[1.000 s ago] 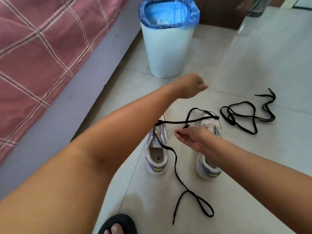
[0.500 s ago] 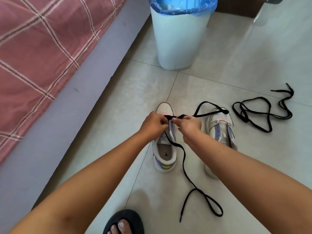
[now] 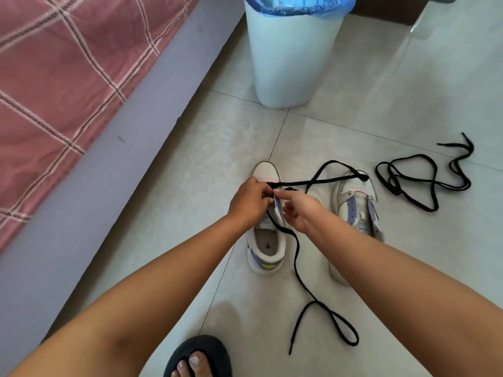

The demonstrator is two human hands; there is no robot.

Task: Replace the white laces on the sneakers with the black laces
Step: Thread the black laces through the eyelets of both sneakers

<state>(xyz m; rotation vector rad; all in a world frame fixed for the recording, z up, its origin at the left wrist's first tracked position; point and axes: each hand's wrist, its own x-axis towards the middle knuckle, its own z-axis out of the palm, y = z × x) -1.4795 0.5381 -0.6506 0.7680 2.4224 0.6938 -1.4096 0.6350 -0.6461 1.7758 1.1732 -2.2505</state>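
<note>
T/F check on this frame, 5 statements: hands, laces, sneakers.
1. Both hands work at the left sneaker. True.
2. The right sneaker is fully laced in black. False: its eyelets are bare; one black lace only drapes over its toe.
3. A second black lace lies loose on the floor, right of the sneakers. True.
4. The left hand rests flat on the floor. False: it is curled at the sneaker's eyelets.
5. The bin lies tipped over. False: upright.
</note>
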